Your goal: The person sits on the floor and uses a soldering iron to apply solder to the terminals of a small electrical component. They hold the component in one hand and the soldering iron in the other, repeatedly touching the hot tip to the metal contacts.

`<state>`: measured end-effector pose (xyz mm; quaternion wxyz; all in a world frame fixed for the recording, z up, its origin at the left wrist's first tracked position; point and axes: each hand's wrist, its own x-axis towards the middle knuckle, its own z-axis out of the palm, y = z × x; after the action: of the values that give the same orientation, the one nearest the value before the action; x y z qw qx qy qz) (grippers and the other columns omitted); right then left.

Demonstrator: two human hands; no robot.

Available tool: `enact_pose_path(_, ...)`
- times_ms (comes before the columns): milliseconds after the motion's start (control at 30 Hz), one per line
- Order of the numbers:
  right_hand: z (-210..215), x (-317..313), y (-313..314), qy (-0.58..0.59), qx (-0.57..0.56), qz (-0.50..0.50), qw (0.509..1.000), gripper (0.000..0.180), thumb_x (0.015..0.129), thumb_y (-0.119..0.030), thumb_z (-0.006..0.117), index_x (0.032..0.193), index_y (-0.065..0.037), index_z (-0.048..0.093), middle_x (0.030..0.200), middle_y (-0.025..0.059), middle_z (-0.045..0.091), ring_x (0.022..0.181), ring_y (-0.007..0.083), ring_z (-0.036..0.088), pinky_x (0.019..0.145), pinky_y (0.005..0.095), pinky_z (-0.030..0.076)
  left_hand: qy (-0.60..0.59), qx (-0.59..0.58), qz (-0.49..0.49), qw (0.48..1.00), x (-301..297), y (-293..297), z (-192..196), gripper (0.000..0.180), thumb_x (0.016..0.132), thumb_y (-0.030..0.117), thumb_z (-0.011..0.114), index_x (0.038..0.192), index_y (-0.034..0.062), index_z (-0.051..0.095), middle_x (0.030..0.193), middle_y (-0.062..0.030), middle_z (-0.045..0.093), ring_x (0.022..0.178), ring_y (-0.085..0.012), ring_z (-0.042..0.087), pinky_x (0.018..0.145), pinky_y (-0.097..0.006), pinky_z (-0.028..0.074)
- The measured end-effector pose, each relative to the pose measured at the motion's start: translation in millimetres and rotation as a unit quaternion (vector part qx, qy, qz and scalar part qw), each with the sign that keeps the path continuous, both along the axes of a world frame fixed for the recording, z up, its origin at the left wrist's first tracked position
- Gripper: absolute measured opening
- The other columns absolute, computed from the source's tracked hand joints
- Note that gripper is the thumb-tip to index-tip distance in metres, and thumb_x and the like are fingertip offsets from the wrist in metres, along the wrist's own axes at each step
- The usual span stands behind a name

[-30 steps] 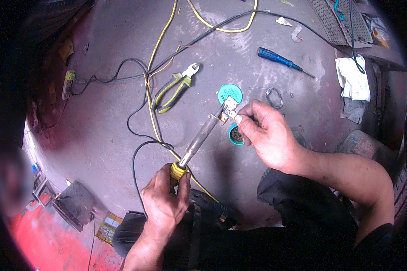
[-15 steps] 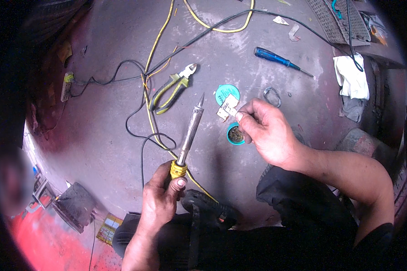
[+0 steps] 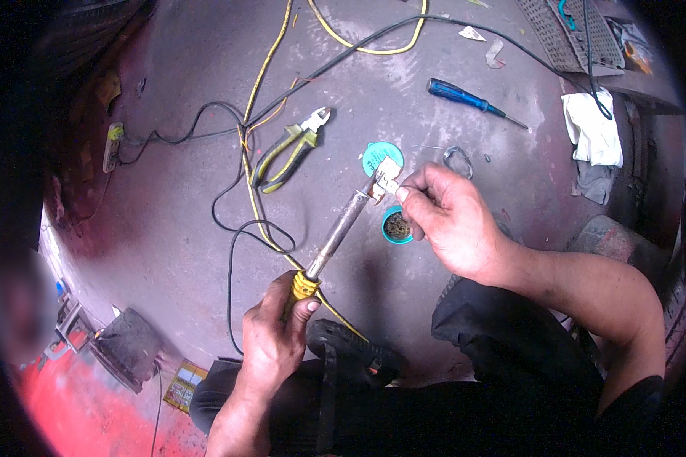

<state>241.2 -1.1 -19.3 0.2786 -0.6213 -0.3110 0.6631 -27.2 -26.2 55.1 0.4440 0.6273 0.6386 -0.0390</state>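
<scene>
Here's the soldering iron (image 3: 338,233), gripped by its ridged yellow handle in my left hand (image 3: 272,337), long metal barrel slanting up and to the right, grey and stained! And there's the small whitish piece (image 3: 389,167), flat, jagged in outline, brownish along its lower edge, pinched between my right hand's (image 3: 453,221) thumb and fingers, right at the iron's tip; whether they touch, I can't tell.

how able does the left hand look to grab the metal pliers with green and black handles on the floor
Probably not right now: the left hand is closed around the yellow-handled metal soldering iron, though nothing lies across the pliers.
</scene>
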Motion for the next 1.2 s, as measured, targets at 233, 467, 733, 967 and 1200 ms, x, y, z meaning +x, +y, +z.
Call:
enact_pose_path(233, -1.4, -1.0, -0.5, -0.009, 0.004, 0.006, 1.000, 0.015, 0.105, -0.014, 0.059, 0.100, 0.000, 0.058, 0.080, 0.0022, 0.060, 0.067, 0.0066, 0.054, 0.060, 0.0251, 0.043, 0.015, 0.000, 0.001, 1.000, 1.0, -0.3, -0.3, 0.041, 0.097, 0.022, 0.073, 0.130, 0.0004, 0.060, 0.096, -0.0220, 0.073, 0.090, -0.0360, 0.075, 0.076, -0.041, 0.057)
enact_pose_path(467, 0.3, 0.2, 1.6, -0.022, -0.002, 0.021, 1.000, 0.014, 0.105, -0.013, 0.059, 0.100, 0.000, 0.058, 0.080, 0.0022, 0.059, 0.068, 0.0067, 0.054, 0.060, 0.0255, 0.044, 0.020, 0.041, -0.009, 0.999, -1.7, -3.9, -3.9, 0.040, 0.098, 0.025, 0.072, 0.129, 0.0019, 0.061, 0.093, -0.0190, 0.073, 0.085, -0.0327, 0.075, 0.075, -0.039, 0.056)
enact_pose_path(733, -1.9, -0.6, -0.4, -0.007, 0.002, -0.004, 1.000, 0.017, 0.102, -0.014, 0.061, 0.102, 0.002, 0.063, 0.074, 0.0057, 0.061, 0.065, 0.0109, 0.057, 0.059, 0.0310, 0.047, 0.021, 0.042, -0.007, 0.999, -1.5, -4.2, -3.6, 0.042, 0.097, 0.024, 0.074, 0.129, 0.0014, 0.061, 0.096, -0.0203, 0.073, 0.089, -0.0344, 0.075, 0.077, -0.040, 0.057)
enact_pose_path(967, 3.9, 0.4, 3.7, -0.024, -0.001, 0.021, 0.999, 0.014, 0.105, -0.013, 0.059, 0.100, 0.000, 0.059, 0.078, 0.0016, 0.059, 0.067, 0.0066, 0.053, 0.060, 0.0253, 0.044, 0.025, 0.032, 0.008, 0.999, -1.3, -1.7, -0.2, 0.042, 0.096, 0.027, 0.074, 0.127, 0.0020, 0.063, 0.092, -0.0171, 0.073, 0.084, -0.0282, 0.075, 0.075, -0.037, 0.056)
enact_pose_path(1200, 2.3, 1.3, 1.7, 0.001, 0.007, 0.002, 1.000, 0.013, 0.104, -0.013, 0.059, 0.099, 0.000, 0.059, 0.078, 0.0016, 0.059, 0.067, 0.0068, 0.053, 0.060, 0.0253, 0.044, 0.030, 0.037, 0.000, 0.999, -2.7, -1.0, -1.0, 0.041, 0.096, 0.027, 0.075, 0.127, 0.0025, 0.063, 0.093, -0.0167, 0.074, 0.084, -0.0269, 0.075, 0.075, -0.037, 0.056)
